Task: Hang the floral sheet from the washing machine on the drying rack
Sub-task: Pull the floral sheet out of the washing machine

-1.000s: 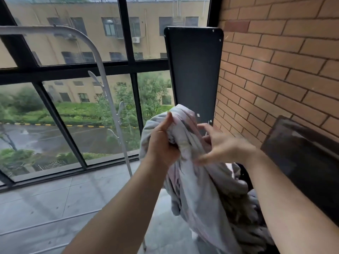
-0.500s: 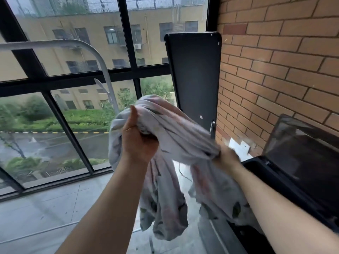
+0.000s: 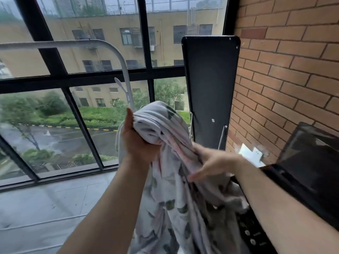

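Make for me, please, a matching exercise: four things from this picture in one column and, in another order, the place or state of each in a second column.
Column one:
1. floral sheet
2. drying rack
3. washing machine lid
4. black panel

Column two:
a. raised open, far right
b. white, in front of the window
c. bunched in the left hand
d. upright beside the brick wall

Pairs: 1-c, 2-b, 3-a, 4-d.
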